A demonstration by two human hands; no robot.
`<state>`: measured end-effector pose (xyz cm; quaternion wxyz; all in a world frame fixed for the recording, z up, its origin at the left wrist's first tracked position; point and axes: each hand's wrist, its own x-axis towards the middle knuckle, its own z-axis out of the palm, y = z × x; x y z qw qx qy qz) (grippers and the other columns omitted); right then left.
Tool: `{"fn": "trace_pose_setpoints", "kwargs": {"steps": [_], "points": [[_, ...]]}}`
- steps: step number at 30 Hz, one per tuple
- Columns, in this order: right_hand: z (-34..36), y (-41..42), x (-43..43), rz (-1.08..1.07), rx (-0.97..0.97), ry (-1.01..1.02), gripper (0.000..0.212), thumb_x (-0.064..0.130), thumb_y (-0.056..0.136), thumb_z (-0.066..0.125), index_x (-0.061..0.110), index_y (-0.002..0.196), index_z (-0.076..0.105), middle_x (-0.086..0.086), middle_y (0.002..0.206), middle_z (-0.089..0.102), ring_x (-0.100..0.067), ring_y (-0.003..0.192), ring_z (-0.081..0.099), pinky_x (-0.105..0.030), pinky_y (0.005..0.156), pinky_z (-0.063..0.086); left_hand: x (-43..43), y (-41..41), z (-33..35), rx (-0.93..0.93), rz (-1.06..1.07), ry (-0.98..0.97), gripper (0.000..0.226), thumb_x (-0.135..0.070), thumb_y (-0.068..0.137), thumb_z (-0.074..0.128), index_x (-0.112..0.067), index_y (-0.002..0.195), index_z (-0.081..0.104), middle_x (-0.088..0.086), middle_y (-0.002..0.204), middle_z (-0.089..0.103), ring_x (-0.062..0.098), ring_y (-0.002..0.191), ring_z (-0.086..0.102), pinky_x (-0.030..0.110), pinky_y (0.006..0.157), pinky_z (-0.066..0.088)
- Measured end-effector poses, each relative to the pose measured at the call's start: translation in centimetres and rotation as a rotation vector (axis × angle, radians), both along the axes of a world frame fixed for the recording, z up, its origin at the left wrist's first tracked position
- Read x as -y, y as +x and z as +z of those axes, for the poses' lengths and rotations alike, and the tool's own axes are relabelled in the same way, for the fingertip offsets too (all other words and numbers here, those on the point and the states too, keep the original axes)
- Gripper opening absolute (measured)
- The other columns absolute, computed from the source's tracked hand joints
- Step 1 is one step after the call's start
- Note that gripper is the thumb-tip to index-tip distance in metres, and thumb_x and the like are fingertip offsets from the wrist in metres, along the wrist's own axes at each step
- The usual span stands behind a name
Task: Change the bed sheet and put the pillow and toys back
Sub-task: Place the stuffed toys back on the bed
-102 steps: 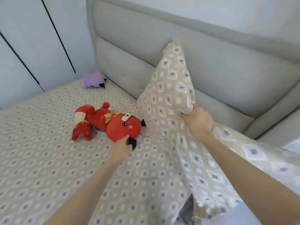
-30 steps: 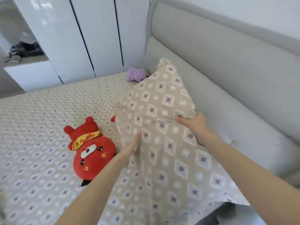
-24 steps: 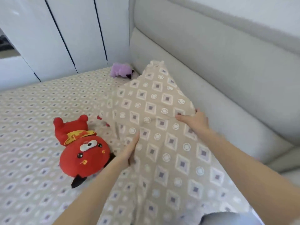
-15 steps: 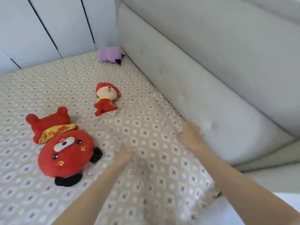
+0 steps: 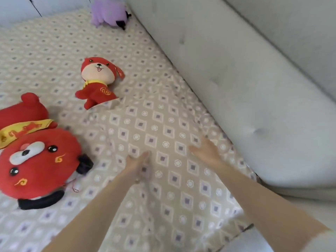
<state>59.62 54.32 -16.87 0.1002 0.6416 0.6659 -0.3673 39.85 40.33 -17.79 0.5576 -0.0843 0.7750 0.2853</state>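
The beige diamond-patterned pillow [image 5: 154, 135] lies flat on the matching bed sheet [image 5: 45, 51], close against the grey headboard. My left hand [image 5: 139, 161] rests on the pillow's near left part with straight fingers. My right hand [image 5: 206, 151] lies flat on the pillow, fingers spread, nearer the headboard. A big round red plush toy [image 5: 36, 157] lies at the left. A small red dog plush [image 5: 98, 82] lies beyond the pillow's far corner. A purple plush [image 5: 109, 12] sits in the far corner.
The padded grey headboard [image 5: 245, 79] runs along the right side. White wardrobe doors [image 5: 54, 4] stand beyond the bed's far edge. The bed's near right corner drops off by a pale floor [image 5: 254, 242].
The pillow, held upright a second ago, has come down flat on the bed. Both hands let go of its edges and now press on top. The small red dog plush is uncovered.
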Motion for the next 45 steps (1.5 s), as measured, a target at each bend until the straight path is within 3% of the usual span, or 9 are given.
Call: {"fn": "trace_pose_setpoints", "kwargs": {"steps": [5,10,15,19,24,28,33,39,45], "points": [[-4.8,1.1,-0.6,-0.131,-0.013,-0.001,0.108,0.072,0.068,0.067,0.010,0.147,0.027,-0.012,0.145,0.042,-0.032,0.132,0.043,-0.045,0.106,0.038,-0.8,-1.0,-4.0,-0.052,0.009,-0.026,0.076,-0.043,0.080,0.072,-0.012,0.138,0.035,0.015,0.126,0.057,0.034,0.104,0.059,0.045,0.083,0.048],[-4.9,0.2,0.3,-0.183,-0.094,0.235,0.083,0.070,0.060,0.073,0.010,0.114,0.055,-0.006,0.102,0.066,-0.028,0.094,0.064,-0.034,0.073,0.048,-0.7,-2.1,-4.1,-0.084,0.021,0.031,0.072,-0.022,0.082,0.074,-0.017,0.138,0.030,0.014,0.125,0.056,0.034,0.099,0.062,0.037,0.063,0.051],[-0.5,0.6,-0.4,-0.223,-0.138,0.490,0.064,0.077,0.055,0.070,0.023,0.083,0.047,0.017,0.065,0.047,-0.017,0.062,0.048,-0.029,0.052,0.035,-1.4,-2.3,-0.9,-0.141,0.023,0.140,0.066,-0.024,0.081,0.074,-0.018,0.133,0.034,0.013,0.111,0.057,0.029,0.085,0.059,0.029,0.053,0.045],[1.9,1.8,-3.8,-0.200,0.019,0.386,0.069,0.068,0.064,0.072,0.019,0.111,0.056,-0.002,0.101,0.062,-0.028,0.097,0.057,-0.039,0.079,0.046,-3.2,-1.5,2.0,-0.095,-0.072,0.147,0.064,-0.025,0.082,0.073,-0.021,0.131,0.032,0.013,0.110,0.055,0.027,0.083,0.061,0.036,0.056,0.056],[2.0,2.2,-4.7,-0.062,0.283,0.399,0.072,0.032,0.092,0.055,0.029,0.152,0.015,-0.008,0.158,0.015,-0.036,0.140,0.016,-0.049,0.114,0.014,-6.2,-1.2,2.5,-0.199,-0.333,-0.023,0.070,-0.014,0.094,0.054,-0.014,0.150,0.014,0.015,0.147,0.033,0.036,0.130,0.040,0.044,0.096,0.042],[1.4,0.5,-3.4,0.107,0.186,0.589,0.060,0.028,0.098,0.045,0.030,0.152,0.020,-0.003,0.161,0.010,-0.033,0.146,0.010,-0.056,0.116,0.005,-9.0,-1.5,2.6,-0.662,-0.733,0.190,0.063,-0.027,0.098,0.042,-0.023,0.152,0.010,0.006,0.160,0.003,0.030,0.146,0.007,0.046,0.116,0.017],[-1.8,-1.0,-2.0,0.080,0.142,0.672,0.057,0.032,0.100,0.038,0.029,0.153,0.018,-0.002,0.161,0.009,-0.034,0.147,0.008,-0.062,0.115,0.008,-14.6,-0.1,0.1,-1.117,-1.177,0.437,0.059,-0.025,0.099,0.032,-0.036,0.151,0.006,-0.003,0.161,-0.005,0.029,0.147,-0.010,0.056,0.115,0.003],[-8.9,2.8,1.9,0.124,0.306,0.304,0.062,0.063,0.092,-0.004,0.041,0.144,-0.027,0.007,0.156,-0.028,-0.030,0.142,-0.029,-0.067,0.110,-0.009,-16.4,1.5,-7.4,-0.975,-1.648,0.186,0.053,-0.048,0.100,0.009,-0.041,0.147,-0.016,-0.009,0.157,-0.023,0.027,0.145,-0.018,0.062,0.112,-0.006],[-9.1,4.7,3.3,0.098,0.302,0.373,0.064,0.064,0.094,0.010,0.039,0.149,-0.011,0.008,0.158,-0.020,-0.029,0.147,-0.014,-0.061,0.114,-0.009,-16.3,3.0,-7.8,-1.045,-1.600,0.280,0.052,-0.045,0.100,0.009,-0.043,0.147,-0.012,-0.008,0.157,-0.022,0.024,0.146,-0.016,0.055,0.115,-0.006]]}}
